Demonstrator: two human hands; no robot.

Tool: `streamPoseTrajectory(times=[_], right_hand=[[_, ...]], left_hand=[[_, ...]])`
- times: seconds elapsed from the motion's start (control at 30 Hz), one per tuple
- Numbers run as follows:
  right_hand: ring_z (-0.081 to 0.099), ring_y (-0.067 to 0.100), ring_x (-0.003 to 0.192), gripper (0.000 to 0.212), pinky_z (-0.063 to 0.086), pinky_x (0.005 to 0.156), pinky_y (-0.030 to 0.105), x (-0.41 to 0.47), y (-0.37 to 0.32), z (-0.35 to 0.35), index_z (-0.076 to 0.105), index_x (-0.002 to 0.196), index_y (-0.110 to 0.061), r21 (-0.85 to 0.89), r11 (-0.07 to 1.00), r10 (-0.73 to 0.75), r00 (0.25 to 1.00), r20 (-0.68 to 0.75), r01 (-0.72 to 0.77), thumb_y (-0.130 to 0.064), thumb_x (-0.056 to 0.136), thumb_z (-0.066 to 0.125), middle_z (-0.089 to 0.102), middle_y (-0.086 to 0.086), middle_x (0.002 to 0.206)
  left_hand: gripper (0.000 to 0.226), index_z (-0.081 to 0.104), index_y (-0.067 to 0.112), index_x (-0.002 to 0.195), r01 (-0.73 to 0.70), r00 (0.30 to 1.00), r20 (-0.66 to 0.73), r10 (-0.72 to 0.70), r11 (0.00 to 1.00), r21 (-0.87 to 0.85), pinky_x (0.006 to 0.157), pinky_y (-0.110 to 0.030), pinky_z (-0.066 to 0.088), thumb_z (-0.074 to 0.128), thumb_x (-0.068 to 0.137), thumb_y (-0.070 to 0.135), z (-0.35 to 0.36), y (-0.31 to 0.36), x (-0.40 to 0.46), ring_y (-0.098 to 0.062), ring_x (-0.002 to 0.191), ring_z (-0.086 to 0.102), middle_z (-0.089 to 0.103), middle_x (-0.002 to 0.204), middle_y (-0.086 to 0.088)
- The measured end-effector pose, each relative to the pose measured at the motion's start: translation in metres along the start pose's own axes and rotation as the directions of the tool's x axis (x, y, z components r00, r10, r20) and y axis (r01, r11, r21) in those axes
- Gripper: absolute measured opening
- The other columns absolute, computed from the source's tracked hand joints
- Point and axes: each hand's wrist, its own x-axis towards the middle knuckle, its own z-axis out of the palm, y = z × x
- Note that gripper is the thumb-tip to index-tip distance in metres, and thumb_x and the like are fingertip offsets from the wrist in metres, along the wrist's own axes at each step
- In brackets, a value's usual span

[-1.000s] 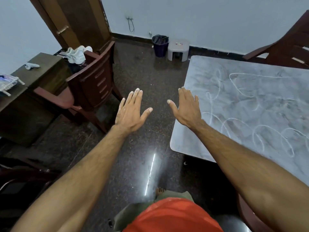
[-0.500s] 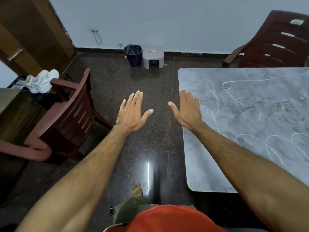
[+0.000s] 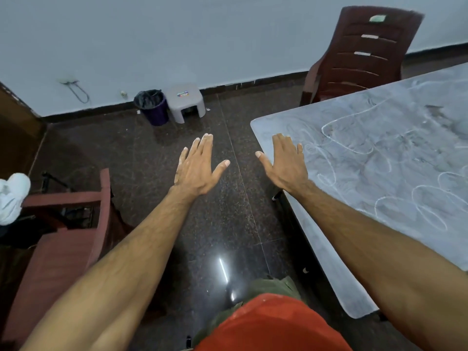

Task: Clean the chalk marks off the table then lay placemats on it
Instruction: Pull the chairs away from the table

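Cleaning not yet begun: left hand [image 3: 196,171] and right hand [image 3: 287,164] held out flat, fingers straight and empty, beside the bench [image 3: 298,224] with chalk marks [image 3: 354,138] intact; next move needs a cloth, none visible.

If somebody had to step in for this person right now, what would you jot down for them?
Left hand: open, flat, held out over the dark floor, holding nothing.
Right hand: open, flat, at the table's near-left edge; contact cannot be told.
Table: chalk marks loop across the grey top.
Done: nothing, the chalk is all still there.
Left: find a cloth, wipe off the chalk, then lay the placemats. No cleaning cloth or placemats show in this view.
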Motion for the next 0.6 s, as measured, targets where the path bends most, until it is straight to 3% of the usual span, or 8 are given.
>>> streamPoseTrajectory(times=[0.23,0.6], right_hand=[[0.016,0.03,0.151,0.076,0.007,0.121,0.053,0.064,-0.005,0.022,0.025,0.154,-0.011,-0.005,0.998,0.063,0.998,0.005,-0.063,-0.063,0.098,0.028,0.023,0.011,0.162],[0.021,0.029,0.15,0.075,0.012,0.12,0.054,0.23,-0.012,0.04,0.031,0.152,-0.012,0.01,0.994,0.111,0.993,-0.029,-0.111,-0.064,0.098,0.031,0.028,0.008,0.161]], left_hand=[[0.078,0.013,0.011,0.157,-0.066,0.998,0.015,0.066,0.998,-0.009,0.122,-0.05,0.012,0.039,0.098,0.057,0.003,-0.028,0.078,-0.026,0.152,0.013,0.016,0.165,-0.006],[0.077,0.015,0.013,0.157,-0.084,0.996,0.002,0.084,0.996,-0.018,0.122,-0.051,0.013,0.039,0.098,0.057,-0.01,-0.081,0.246,-0.025,0.152,0.014,0.016,0.165,-0.004]])
